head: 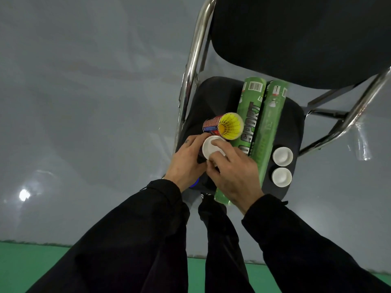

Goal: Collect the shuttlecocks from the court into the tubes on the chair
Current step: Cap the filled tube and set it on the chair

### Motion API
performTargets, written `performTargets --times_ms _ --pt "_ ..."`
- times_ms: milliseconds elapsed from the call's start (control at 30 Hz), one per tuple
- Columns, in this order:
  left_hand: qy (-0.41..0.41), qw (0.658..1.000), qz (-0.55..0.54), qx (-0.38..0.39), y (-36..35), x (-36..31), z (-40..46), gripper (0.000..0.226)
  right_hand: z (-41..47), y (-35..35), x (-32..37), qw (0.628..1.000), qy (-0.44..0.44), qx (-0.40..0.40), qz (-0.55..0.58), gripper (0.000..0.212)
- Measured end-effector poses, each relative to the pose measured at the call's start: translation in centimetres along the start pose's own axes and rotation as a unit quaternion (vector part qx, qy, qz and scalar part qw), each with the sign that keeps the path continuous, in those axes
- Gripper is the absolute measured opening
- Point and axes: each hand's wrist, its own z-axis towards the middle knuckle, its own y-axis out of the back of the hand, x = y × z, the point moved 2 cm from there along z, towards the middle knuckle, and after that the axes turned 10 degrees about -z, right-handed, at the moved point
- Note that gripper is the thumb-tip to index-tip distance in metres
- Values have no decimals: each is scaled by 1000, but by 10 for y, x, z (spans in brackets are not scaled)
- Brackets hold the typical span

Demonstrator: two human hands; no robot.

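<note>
On the black chair seat lie two long green shuttlecock tubes side by side. Left of them stands a short red-and-blue tube with a yellow shuttlecock showing in its open mouth. In front of it my left hand grips a dark tube, mostly hidden. My right hand presses a white lid onto that tube's top, fingers curled over the lid's rim. Two more white lids sit loose on the seat's right side.
The chair has a chrome tube frame and a black backrest. Grey glossy floor surrounds it, with green court surface near my feet. My black-trousered legs stand close to the seat's front edge.
</note>
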Motion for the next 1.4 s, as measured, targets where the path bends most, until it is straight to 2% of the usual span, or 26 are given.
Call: performTargets --times_ms 100,167,433,567,667,733,767,800,967,1133,1200,1300,1367,1400 --pt "1 1000 3 1 -2 -2 1 61 2 -2 4 999 -8 35 -19 12" --pt "3 1000 8 5 -2 -2 1 61 2 -3 7 998 -14 54 -28 15" --pt "23 1000 -2 19 2 3 4 65 -8 -13 7 999 23 37 -20 27" --pt "32 999 -16 34 5 3 2 67 -11 -18 6 999 14 38 24 14" --pt "83 986 -127 70 13 7 0 68 -9 -20 3 997 -10 52 64 14" --pt "152 948 -268 76 18 7 -1 58 -10 -19 0 995 3 55 78 16" --pt "174 931 -313 76 19 4 -2 50 -11 -18 -1 995 8 53 80 16" --pt "176 928 -319 71 18 2 -2 43 -12 -16 -2 996 9 50 80 16" --pt "130 958 -255 25 6 1 -3 42 -13 -19 -4 995 3 51 80 14" --pt "93 975 -200 -16 -3 2 -7 46 -17 -27 -8 992 17 91 87 10" --pt "93 974 -206 -33 -4 0 -5 43 -16 -30 -9 989 8 107 102 15" --pt "108 965 -233 -57 -4 -3 -1 46 -13 -26 -6 979 -17 150 139 35" --pt "116 962 -241 -50 -4 -5 0 48 -15 -16 -4 982 -35 110 152 42" --pt "118 962 -244 -41 -4 -7 1 45 -19 -9 -2 983 -35 74 162 38"
